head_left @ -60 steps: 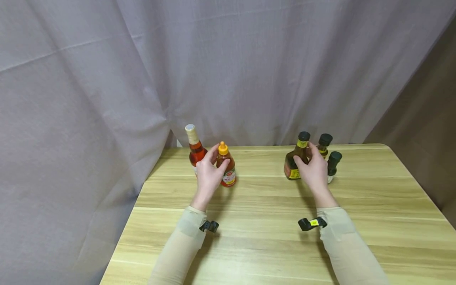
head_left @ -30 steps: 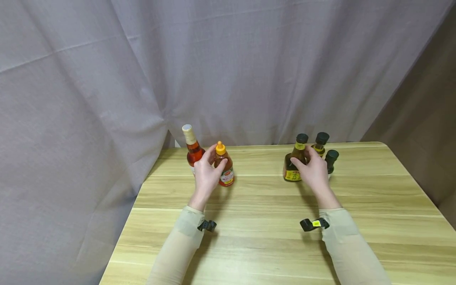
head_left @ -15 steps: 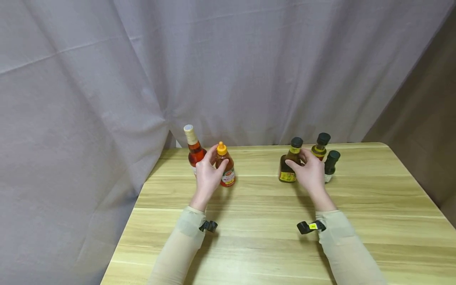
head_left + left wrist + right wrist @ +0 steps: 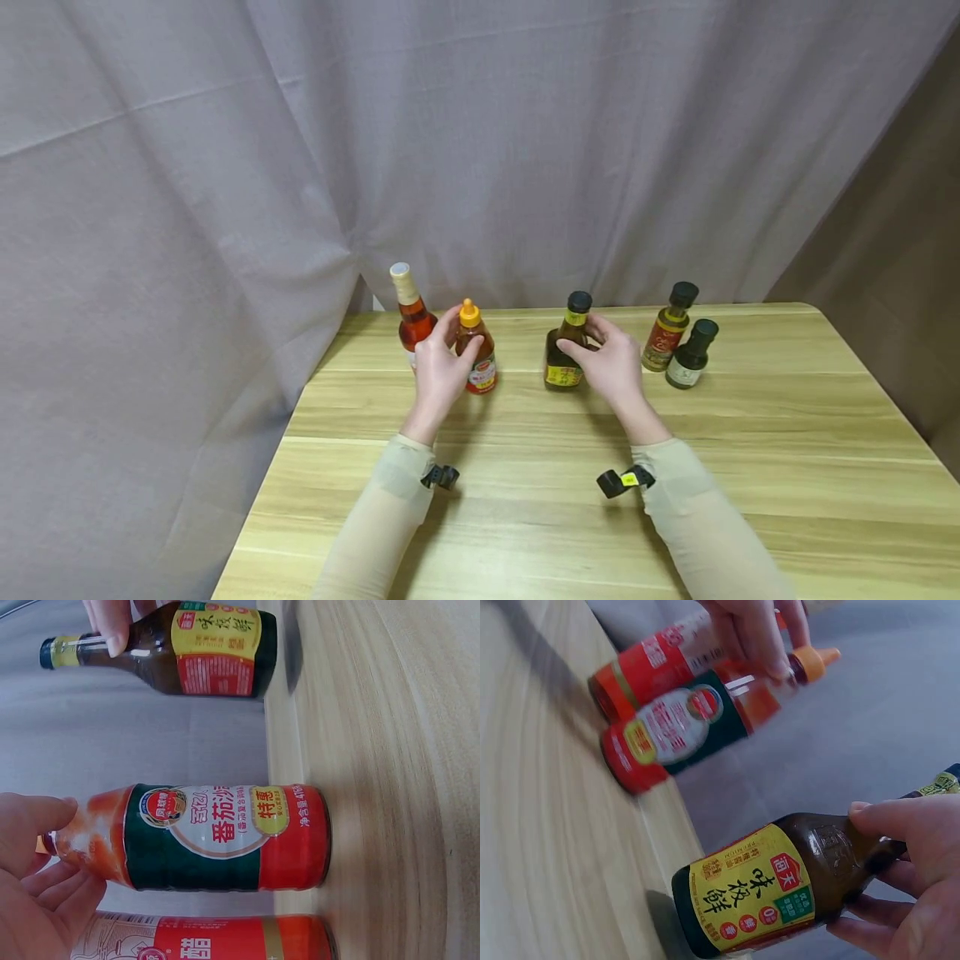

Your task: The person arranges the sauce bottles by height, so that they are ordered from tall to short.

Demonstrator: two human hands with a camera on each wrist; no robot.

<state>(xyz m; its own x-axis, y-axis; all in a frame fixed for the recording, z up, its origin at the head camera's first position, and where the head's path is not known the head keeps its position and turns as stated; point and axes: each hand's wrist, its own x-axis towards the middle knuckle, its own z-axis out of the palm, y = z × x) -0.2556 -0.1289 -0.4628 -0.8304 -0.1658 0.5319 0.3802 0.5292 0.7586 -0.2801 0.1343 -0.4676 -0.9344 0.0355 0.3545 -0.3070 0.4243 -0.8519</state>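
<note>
My left hand (image 4: 441, 362) grips the upper part of a ketchup bottle (image 4: 482, 375) with a yellow-orange nozzle cap, which stands upright. Right behind that hand is a tall vinegar bottle (image 4: 414, 323) with a cream neck, partly hidden by the fingers. My right hand (image 4: 611, 360) holds a dark soy sauce bottle (image 4: 750, 892) round its neck and shoulder, thumb in front. This bottle is upright, its base close over the table, with a yellow label. In the left wrist view the soy sauce bottle (image 4: 202, 649) appears beyond the ketchup.
Two dark-capped bottles stand together on the right: one with a red label (image 4: 663, 340), one shorter with a white label (image 4: 686, 371). The wooden table (image 4: 540, 517) ends at a grey curtain (image 4: 525, 167) behind the bottles.
My right hand has carried the soy sauce bottle left, away from the two dark-capped bottles and towards the ketchup. My left hand stays on the ketchup bottle.
</note>
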